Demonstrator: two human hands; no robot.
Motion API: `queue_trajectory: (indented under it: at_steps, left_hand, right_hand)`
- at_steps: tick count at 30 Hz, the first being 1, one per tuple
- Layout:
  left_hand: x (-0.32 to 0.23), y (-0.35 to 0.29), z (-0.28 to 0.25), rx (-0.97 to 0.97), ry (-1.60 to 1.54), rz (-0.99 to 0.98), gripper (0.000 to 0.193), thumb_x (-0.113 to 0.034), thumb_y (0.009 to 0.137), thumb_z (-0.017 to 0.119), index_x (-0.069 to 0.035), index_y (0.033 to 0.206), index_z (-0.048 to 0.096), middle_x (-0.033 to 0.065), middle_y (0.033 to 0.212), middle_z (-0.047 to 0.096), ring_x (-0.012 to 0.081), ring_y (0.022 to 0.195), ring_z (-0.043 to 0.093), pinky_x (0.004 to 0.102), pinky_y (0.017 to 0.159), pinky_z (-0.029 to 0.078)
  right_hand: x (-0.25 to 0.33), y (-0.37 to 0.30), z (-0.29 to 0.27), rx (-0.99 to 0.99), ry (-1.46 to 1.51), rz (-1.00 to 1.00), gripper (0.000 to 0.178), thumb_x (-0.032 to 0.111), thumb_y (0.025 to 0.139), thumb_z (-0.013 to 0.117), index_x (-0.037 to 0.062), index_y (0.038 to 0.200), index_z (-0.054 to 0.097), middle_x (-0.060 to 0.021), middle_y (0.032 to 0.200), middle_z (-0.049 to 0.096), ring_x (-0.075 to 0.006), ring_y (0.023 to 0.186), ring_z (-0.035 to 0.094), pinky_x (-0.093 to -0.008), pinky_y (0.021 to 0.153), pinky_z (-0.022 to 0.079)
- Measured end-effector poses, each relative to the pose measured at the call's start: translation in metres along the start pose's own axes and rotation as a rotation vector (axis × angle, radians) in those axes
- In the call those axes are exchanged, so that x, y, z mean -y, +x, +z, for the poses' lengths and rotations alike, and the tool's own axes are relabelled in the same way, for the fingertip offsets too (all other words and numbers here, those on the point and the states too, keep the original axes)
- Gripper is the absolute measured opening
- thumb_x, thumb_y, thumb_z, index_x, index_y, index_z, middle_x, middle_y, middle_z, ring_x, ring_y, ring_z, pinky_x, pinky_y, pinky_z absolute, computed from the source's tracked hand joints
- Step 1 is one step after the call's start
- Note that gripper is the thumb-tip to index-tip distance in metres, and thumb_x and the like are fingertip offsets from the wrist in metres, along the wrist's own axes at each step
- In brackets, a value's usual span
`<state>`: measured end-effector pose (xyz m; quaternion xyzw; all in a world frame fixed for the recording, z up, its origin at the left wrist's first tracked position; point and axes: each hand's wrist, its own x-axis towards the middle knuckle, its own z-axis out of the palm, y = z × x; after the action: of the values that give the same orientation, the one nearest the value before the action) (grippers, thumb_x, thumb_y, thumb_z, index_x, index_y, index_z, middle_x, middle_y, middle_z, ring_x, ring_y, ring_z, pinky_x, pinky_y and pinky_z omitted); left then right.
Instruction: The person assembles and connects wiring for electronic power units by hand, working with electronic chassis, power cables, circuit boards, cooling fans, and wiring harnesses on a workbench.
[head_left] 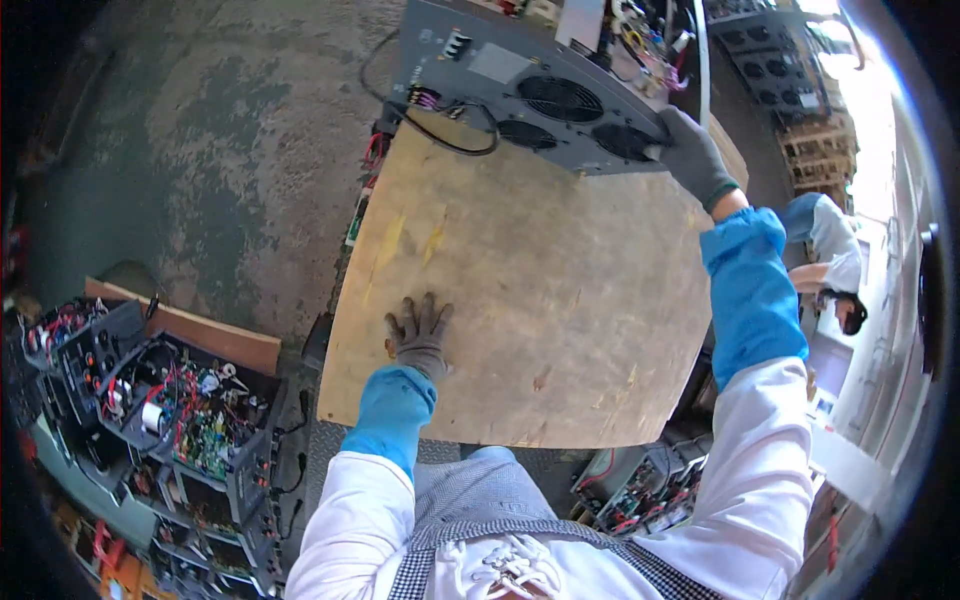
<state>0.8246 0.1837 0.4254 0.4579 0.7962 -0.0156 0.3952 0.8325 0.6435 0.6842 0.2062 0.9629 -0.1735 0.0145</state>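
Observation:
A large plywood board (540, 290) lies in front of me. My left hand (420, 340), in a grey glove and blue sleeve cover, rests on its left part, palm down with fingers spread. At the board's far edge a dark grey metal electronics case (500, 65) stands with its fan panel toward me. Round fan grilles, a pale label and a black power cable (450, 145) show on that panel; wires and parts show in its uncovered top. My right hand (695, 155), also gloved, grips the case's right corner, thumb over the panel beside a fan; its other fingers are partly hidden.
Stacked uncovered electronics cases (200, 420) with circuit boards and wires stand at the lower left. More opened equipment (645, 490) sits beneath the board's near right corner. Another person (835, 240) bends over at the far right, near wooden pallets (820, 155) and more fan-fitted cases (770, 65).

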Motion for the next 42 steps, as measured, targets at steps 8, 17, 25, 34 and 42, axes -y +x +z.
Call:
queue_trajectory:
  at_steps: [8, 17, 25, 34, 42]
  left_hand:
    - [0.008, -0.005, -0.004, 0.033, -0.055, -0.007, 0.119, -0.055, 0.059, 0.080, -0.030, 0.151, 0.010, 0.0098, 0.159, -0.003, 0.0439, 0.143, -0.006, 0.0731, 0.105, -0.002]
    - [0.005, -0.011, -0.016, 0.019, -0.119, 0.015, 0.109, -0.049, 0.064, 0.078, -0.029, 0.150, 0.015, 0.0070, 0.159, -0.004, 0.0422, 0.143, -0.010, 0.0737, 0.104, -0.005]
    - [0.068, 0.086, -0.074, -0.701, -0.998, -0.263, 0.050, -0.036, 0.084, 0.063, -0.006, 0.123, 0.055, 0.0191, 0.115, 0.061, 0.0346, 0.104, 0.059, 0.0422, 0.084, 0.048]
    - [0.158, 0.309, -0.111, -0.308, -0.949, -0.597, 0.045, -0.038, 0.092, 0.046, -0.001, 0.109, 0.066, 0.0232, 0.106, 0.065, 0.0372, 0.104, 0.060, 0.0493, 0.087, 0.044]
    - [0.205, 0.285, -0.089, -0.217, -1.561, -0.324, 0.036, -0.029, 0.096, 0.050, 0.000, 0.115, 0.060, 0.0153, 0.111, 0.061, 0.0233, 0.100, 0.056, 0.0362, 0.083, 0.047]
  right_hand:
    - [0.017, 0.008, 0.016, -0.127, -0.217, -0.046, 0.038, 0.019, 0.075, 0.075, 0.0072, 0.105, 0.055, -0.0153, 0.092, 0.059, -0.0353, 0.089, 0.060, -0.0398, 0.075, 0.048]
    - [0.040, 0.015, 0.017, -0.106, -0.458, 0.085, 0.036, 0.024, 0.074, 0.075, 0.0052, 0.100, 0.057, -0.0184, 0.096, 0.061, -0.0373, 0.096, 0.058, -0.0443, 0.082, 0.047]
    - [0.053, 0.020, 0.010, -0.064, -0.415, 0.234, 0.040, 0.027, 0.072, 0.077, 0.0038, 0.099, 0.058, -0.0200, 0.100, 0.061, -0.0385, 0.097, 0.059, -0.0457, 0.083, 0.047]
    - [0.023, 0.009, 0.018, -0.181, -0.469, 0.239, 0.040, 0.025, 0.069, 0.077, 0.0048, 0.095, 0.055, -0.0174, 0.090, 0.059, -0.0380, 0.089, 0.058, -0.0470, 0.077, 0.046]
    - [0.028, 0.010, 0.022, -0.188, -0.555, 0.281, 0.036, 0.028, 0.069, 0.078, 0.0073, 0.092, 0.060, -0.0144, 0.093, 0.061, -0.0343, 0.091, 0.060, -0.0448, 0.078, 0.047]
